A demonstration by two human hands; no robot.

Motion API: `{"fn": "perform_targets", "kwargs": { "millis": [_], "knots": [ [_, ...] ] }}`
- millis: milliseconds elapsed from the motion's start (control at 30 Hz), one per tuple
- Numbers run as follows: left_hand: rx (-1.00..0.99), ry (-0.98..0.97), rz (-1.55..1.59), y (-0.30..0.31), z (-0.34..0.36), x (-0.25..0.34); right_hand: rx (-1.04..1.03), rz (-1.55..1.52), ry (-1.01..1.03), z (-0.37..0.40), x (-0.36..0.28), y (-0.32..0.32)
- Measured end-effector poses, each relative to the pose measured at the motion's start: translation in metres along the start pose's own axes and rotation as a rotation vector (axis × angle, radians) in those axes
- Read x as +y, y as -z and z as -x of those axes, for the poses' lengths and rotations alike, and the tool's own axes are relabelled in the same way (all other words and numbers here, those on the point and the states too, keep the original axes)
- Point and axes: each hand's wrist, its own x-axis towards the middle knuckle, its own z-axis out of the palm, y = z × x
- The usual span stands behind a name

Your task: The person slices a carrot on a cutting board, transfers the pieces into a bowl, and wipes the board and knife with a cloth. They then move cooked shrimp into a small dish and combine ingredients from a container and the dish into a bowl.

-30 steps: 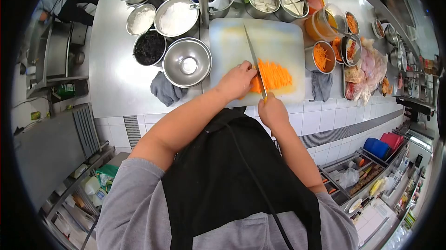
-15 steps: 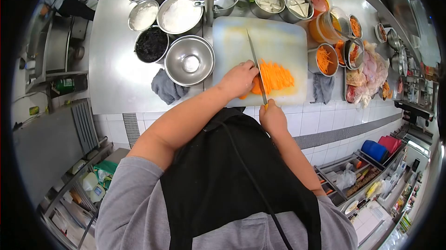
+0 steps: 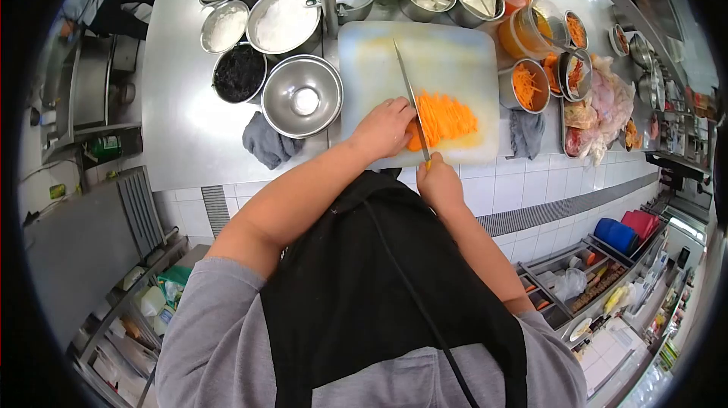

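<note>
Both hands: closed, working on the board (image 3: pixel 455 51).
Left hand (image 3: pixel 383 129): curled, pinning the uncut carrot end (image 3: pixel 412 137).
Knife (image 3: pixel 408 93): gripped by the right hand (image 3: pixel 438 184), blade against that end.
Carrot slices (image 3: pixel 449 116): fanned right of the blade; most seems cut (a small piece left).
Tub (image 3: pixel 504 93): holds shreds.

At frame centre the left hand (image 3: pixel 383 129) presses down on sliced carrot (image 3: pixel 442 118) on a white cutting board (image 3: pixel 447 55) — the right hand (image 3: pixel 438 183) grips a long knife (image 3: pixel 410 97), blade against the slices. Left of the board sits an empty steel bowl (image 3: pixel 301 96) — with a grey cloth (image 3: pixel 265 141) below it.
</note>
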Motion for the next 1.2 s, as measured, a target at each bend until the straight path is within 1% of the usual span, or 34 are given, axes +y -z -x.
{"fn": "perform_targets", "kwargs": {
  "millis": [100, 200, 233, 267, 333, 433, 500, 567, 600, 667, 733, 800, 867, 1000, 1067, 1100, 1167, 1200],
  "knots": [
    [0.023, -0.021, -0.008, -0.006, 0.001, -0.002, 0.024, -0.007, 0.056, -0.022, -0.007, 0.002],
    [0.051, 0.005, -0.027, -0.005, -0.003, -0.005, -0.016, -0.008, 0.064, -0.005, -0.013, 0.026],
    [0.025, -0.003, -0.014, -0.004, -0.002, -0.005, -0.029, 0.001, 0.043, 0.004, -0.013, 0.029],
    [-0.001, -0.011, 0.000, -0.003, -0.002, -0.005, -0.032, 0.003, 0.042, 0.006, -0.011, 0.025],
    [0.010, -0.006, 0.002, -0.003, 0.000, -0.004, -0.059, -0.003, -0.045, 0.007, -0.005, 0.005],
    [0.014, -0.007, -0.014, 0.000, -0.003, -0.007, -0.008, -0.020, -0.011, -0.013, -0.001, -0.014],
    [-0.006, -0.016, -0.022, 0.005, -0.004, -0.004, 0.025, -0.034, 0.008, -0.013, 0.001, -0.017],
    [0.047, 0.047, 0.045, 0.012, 0.003, -0.001, 0.058, -0.043, 0.032, -0.015, 0.003, -0.016],
    [0.044, 0.042, 0.044, 0.016, 0.010, 0.002, 0.062, -0.035, 0.038, -0.015, 0.003, -0.016],
    [0.080, 0.020, -0.056, 0.023, 0.026, 0.005, 0.068, -0.037, 0.036, -0.014, 0.004, -0.016],
    [0.052, 0.025, -0.066, 0.018, 0.032, -0.003, 0.057, -0.038, 0.034, -0.015, 0.004, -0.016],
    [0.027, 0.028, -0.075, 0.013, 0.031, -0.008, 0.061, -0.043, 0.041, -0.015, 0.004, -0.015],
    [0.098, -0.004, -0.087, 0.010, 0.024, -0.009, 0.061, -0.043, 0.047, -0.013, 0.006, -0.015],
    [0.061, 0.022, -0.091, 0.015, 0.024, 0.001, 0.094, -0.063, 0.079, -0.015, 0.009, -0.020],
    [0.211, -0.053, -0.106, 0.015, 0.025, 0.005, 0.105, -0.066, 0.082, -0.016, 0.009, -0.017],
    [0.209, -0.055, -0.105, 0.009, 0.025, 0.002, 0.081, -0.074, 0.069, -0.015, 0.007, -0.016],
    [0.054, -0.013, -0.037, 0.000, 0.024, -0.005, 0.053, -0.083, 0.057, -0.014, 0.005, -0.013],
    [0.055, -0.012, -0.037, 0.000, 0.023, -0.006, 0.054, -0.090, 0.059, -0.014, 0.004, -0.012]
  ]
}}
